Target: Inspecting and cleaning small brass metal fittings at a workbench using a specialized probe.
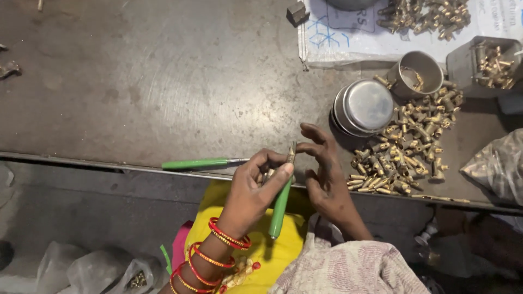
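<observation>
My left hand [255, 188], with red and gold bangles on the wrist, is closed around a green-handled tool [279, 211] whose handle points down toward my lap. A few small brass pieces show inside its curled fingers. At the tool's upper end a small metal piece [292, 152] stands upright, pinched between my left forefinger and the fingertips of my right hand [326, 177]. The other fingers of my right hand are spread. A heap of small brass fittings [406, 147] lies on the metal bench just right of my right hand.
A second green-handled tool [196, 163] lies along the bench's front edge [81, 159]. Stacked steel bowls [364, 106], a steel cup [417, 73] and a tray of fittings [490, 62] stand at the right. More fittings lie on white sheet [348, 38]. Plastic bags [498, 163] sit nearby.
</observation>
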